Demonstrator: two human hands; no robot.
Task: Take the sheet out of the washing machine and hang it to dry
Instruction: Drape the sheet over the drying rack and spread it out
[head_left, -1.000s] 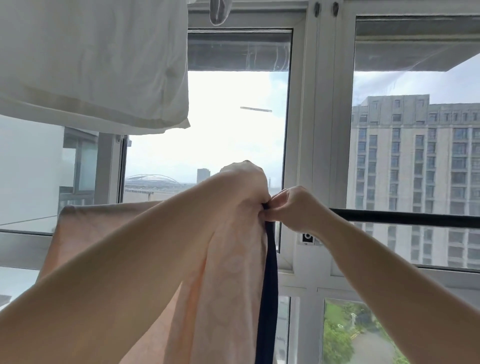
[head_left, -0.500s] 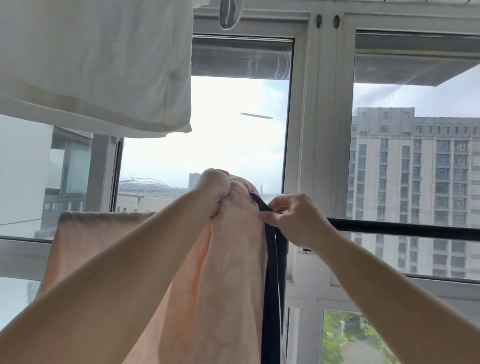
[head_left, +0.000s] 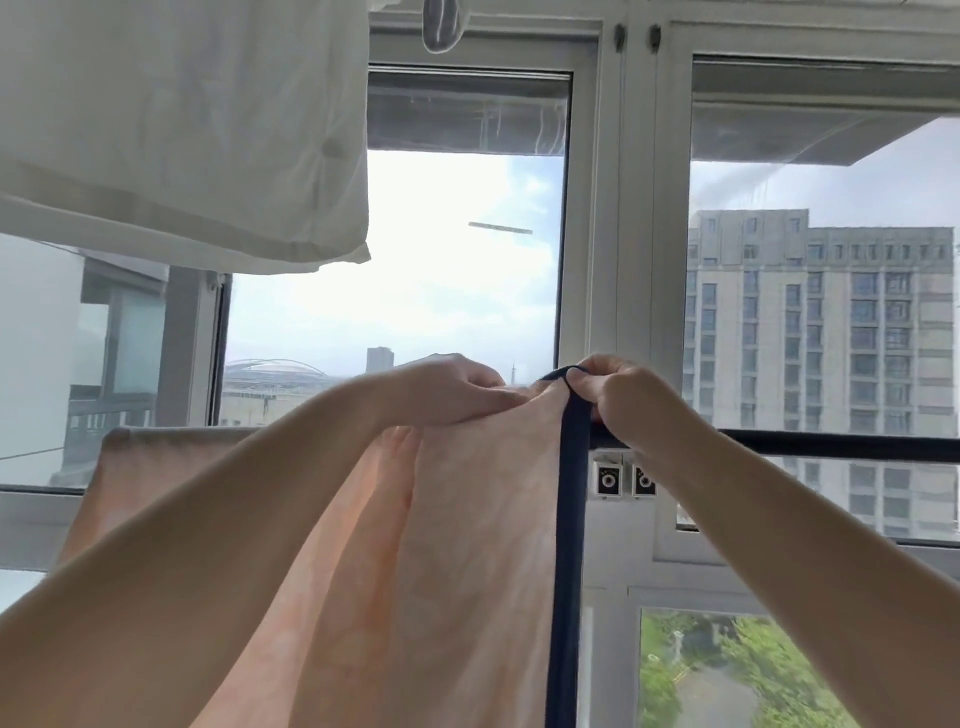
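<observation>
Spreading the sheet (head_left: 467, 519) along the rail (head_left: 831, 447): left hand (head_left: 457, 389) gripped its top edge, right hand (head_left: 618, 400) pinched the navy trim (head_left: 569, 493) just above the rail. Out of the washer, partly draped over the rail; bunched middle yet unspread.

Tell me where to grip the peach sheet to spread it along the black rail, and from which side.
Grip the peach sheet at its top edge, by the dark trim, where the right hand already pinches it. Come from above, on the near side of the black rail: the cloth hangs limp below, so probably only that edge gives control.
</observation>
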